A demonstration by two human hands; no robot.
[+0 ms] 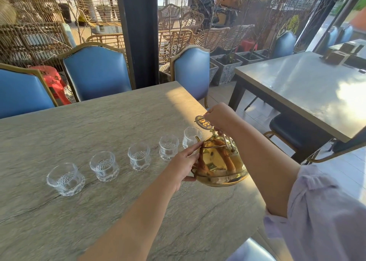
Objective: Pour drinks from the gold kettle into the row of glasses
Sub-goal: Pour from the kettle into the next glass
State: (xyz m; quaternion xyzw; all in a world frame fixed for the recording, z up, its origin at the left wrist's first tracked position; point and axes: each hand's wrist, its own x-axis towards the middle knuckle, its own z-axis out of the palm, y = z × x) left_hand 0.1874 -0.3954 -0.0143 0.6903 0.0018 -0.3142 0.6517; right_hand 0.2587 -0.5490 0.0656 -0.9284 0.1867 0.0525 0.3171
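Left hand (183, 164) flat, steadying gold kettle (219, 161); right hand (218, 118) gripping its handle, spout tipped at rightmost glass (191, 137) for pouring; counter (99, 126).

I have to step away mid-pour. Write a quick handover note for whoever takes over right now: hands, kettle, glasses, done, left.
Right hand: gripping the gold kettle by its top handle, lifted and tipped.
Left hand: steadying the kettle's side, a finger by the lid.
Spout sits at the far-right glass; no stream is clear.
Five glasses in a row on the table; the other four look empty.
Done: kettle positioned.
Left: fill all five, working leftward.
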